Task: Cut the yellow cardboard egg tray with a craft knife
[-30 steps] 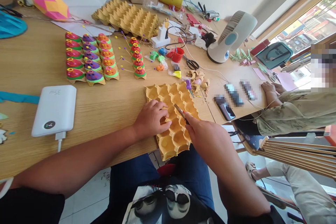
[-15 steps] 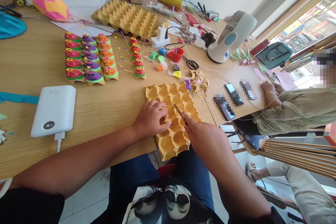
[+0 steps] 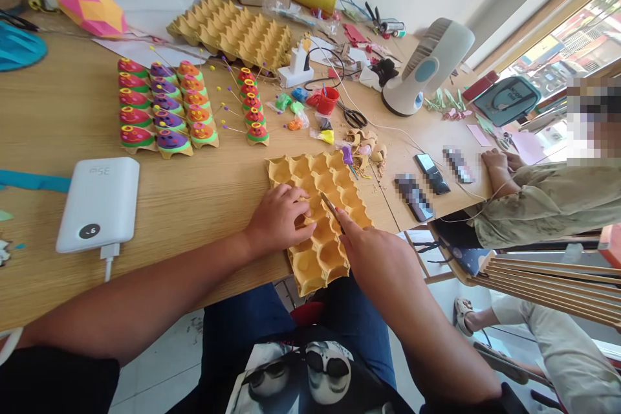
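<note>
A yellow cardboard egg tray (image 3: 310,171) lies in front of me, its near end jutting past the table edge. My left hand (image 3: 281,218) grips the tray's left side, with its fingers curled over the cups and its thumb pointing right. In my right hand (image 3: 373,252) is a slim knife (image 3: 329,202), its handle mostly hidden by the fingers. The index finger stretches along the knife, and the blade tip touches a ridge between cups near the tray's middle.
Painted egg-tray caterpillars (image 3: 167,103) stand at the back left, near a white power bank (image 3: 99,204). Behind are another egg tray (image 3: 233,32), scissors (image 3: 353,116), a red cup (image 3: 328,101) and a fan (image 3: 427,68). Phones (image 3: 431,173) and a seated person (image 3: 548,200) are at right.
The knife and my right hand have shifted very slightly. My left hand stays in place on the egg tray.
</note>
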`<state>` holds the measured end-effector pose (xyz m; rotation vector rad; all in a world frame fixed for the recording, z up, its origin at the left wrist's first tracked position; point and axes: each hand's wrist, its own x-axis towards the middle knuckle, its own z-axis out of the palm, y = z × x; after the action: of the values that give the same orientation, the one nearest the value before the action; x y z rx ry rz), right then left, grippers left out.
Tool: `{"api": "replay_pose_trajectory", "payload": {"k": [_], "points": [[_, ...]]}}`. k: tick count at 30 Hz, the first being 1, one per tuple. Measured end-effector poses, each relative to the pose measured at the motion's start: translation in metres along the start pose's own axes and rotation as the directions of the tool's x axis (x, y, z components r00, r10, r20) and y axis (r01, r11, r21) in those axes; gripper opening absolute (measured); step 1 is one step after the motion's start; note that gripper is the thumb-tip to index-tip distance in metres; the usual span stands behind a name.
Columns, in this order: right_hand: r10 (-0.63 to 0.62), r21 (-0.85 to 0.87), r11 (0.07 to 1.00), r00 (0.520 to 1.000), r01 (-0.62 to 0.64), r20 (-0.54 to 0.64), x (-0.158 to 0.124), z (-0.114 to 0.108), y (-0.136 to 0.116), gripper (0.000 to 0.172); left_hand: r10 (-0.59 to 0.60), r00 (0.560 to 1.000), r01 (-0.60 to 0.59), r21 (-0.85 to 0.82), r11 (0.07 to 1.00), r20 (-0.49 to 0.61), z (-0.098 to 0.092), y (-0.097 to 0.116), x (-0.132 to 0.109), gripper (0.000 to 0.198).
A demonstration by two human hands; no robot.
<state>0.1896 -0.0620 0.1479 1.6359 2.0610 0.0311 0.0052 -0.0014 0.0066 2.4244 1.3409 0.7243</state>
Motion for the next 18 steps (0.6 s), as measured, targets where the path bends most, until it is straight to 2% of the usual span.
{"api": "replay_pose_trajectory", "payload": {"k": [18], "points": [[0.004, 0.001, 1.000, 1.000, -0.004, 0.010, 0.0000, 0.0064, -0.0052, 0.061, 0.008, 1.000, -0.008, 0.008, 1.000, 0.011, 0.0008, -0.0011, 0.0003, 0.029]]}}
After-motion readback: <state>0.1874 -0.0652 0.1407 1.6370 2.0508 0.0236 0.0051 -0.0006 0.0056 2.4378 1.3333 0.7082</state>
